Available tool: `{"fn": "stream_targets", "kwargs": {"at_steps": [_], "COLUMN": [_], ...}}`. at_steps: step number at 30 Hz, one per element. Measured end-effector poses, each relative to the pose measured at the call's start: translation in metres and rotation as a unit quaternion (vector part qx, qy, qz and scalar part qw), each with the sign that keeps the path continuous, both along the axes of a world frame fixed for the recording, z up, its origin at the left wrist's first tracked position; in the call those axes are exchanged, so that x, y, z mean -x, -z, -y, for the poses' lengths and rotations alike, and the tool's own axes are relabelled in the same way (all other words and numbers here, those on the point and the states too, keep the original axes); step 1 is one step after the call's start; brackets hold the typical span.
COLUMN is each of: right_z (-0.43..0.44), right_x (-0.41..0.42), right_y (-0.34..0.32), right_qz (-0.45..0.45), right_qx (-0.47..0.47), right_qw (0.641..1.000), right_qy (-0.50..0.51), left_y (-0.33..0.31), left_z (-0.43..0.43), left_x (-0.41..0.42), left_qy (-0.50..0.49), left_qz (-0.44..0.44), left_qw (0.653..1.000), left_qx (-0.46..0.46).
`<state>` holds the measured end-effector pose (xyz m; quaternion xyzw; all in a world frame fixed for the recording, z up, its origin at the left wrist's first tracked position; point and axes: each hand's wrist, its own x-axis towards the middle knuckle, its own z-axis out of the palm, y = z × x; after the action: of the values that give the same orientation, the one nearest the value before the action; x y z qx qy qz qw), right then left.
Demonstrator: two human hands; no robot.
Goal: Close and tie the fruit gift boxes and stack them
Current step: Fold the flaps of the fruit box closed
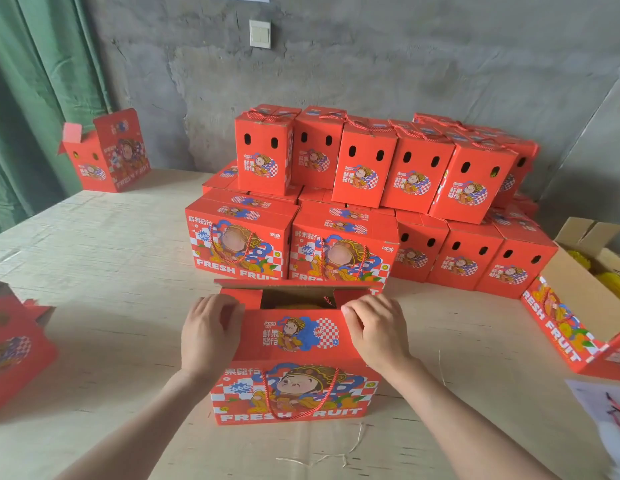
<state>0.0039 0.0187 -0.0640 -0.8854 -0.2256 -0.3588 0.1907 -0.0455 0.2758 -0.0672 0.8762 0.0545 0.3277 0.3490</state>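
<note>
The red printed cardboard gift box point(294, 375) stands on the near middle of the pale wooden table point(111, 271), straight in front of you, its long face toward you and its top not yet shut. The near top flap point(294, 332) lies folded over, the far flap point(298, 284) stands up, and the dark opening point(294, 301) between them shows something yellowish that cannot be made out. Your left hand point(210, 336) lies over the box's left end, fingers fairly straight, pressing rather than gripping. Your right hand point(378, 334) has its fingers curled over the far right corner of the near top flap, holding it down. Expect stiff board that creases if you force it, so guide each flap along its fold. If it is filled, the box probably has real weight, and the glossy print may slide under your palms. For stacking, take it by both ends low down, or by the red twisted cord handle point(298, 400) hanging on its near face once that is tied. Just beyond it, touching or nearly so, rises the stack of closed red boxes point(371, 188), two layers high against the grey wall. An open red box point(107, 154) stands far left, another open one point(14, 344) sits at the near left edge, and a brown cardboard carton point(585, 271) stands open on the right. Loose pale straw strands point(322, 459) lie on the table near you.
</note>
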Motion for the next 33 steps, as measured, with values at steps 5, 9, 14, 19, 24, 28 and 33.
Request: {"fn": "stream_targets", "kwargs": {"at_steps": [5,9,14,19,24,28,33], "right_z": [0.007,0.011,0.009,0.010,0.011,0.008,0.008], "right_x": [-0.011,-0.012,-0.012,-0.018,-0.018,-0.018,-0.018], "right_y": [-0.003,-0.003,0.002,0.002,0.001,0.000,0.002], "right_qz": [-0.217,-0.240,-0.211,-0.234,-0.253,-0.263,-0.231], "right_qx": [-0.083,-0.143,-0.188,-0.188,-0.170,-0.129,-0.105], "right_qw": [0.972,0.960,0.959,0.954,0.952,0.956,0.967], "right_qy": [-0.017,-0.028,0.006,0.000,-0.031,-0.009,0.012], "left_y": [0.003,0.005,0.004,0.003,0.001,-0.001,-0.004], "left_z": [-0.009,-0.015,-0.011,-0.008,-0.008,-0.008,-0.006], "left_x": [-0.004,-0.003,-0.005,-0.007,-0.004,-0.007,-0.008], "left_qy": [-0.003,0.010,-0.014,-0.036,0.012,0.010,0.001], "left_qz": [-0.068,-0.093,-0.103,-0.100,-0.114,-0.171,-0.243], "left_qw": [0.995,0.993,0.991,0.988,0.988,0.981,0.960], "left_qx": [0.079,0.066,0.084,0.110,0.104,0.092,0.141]}}
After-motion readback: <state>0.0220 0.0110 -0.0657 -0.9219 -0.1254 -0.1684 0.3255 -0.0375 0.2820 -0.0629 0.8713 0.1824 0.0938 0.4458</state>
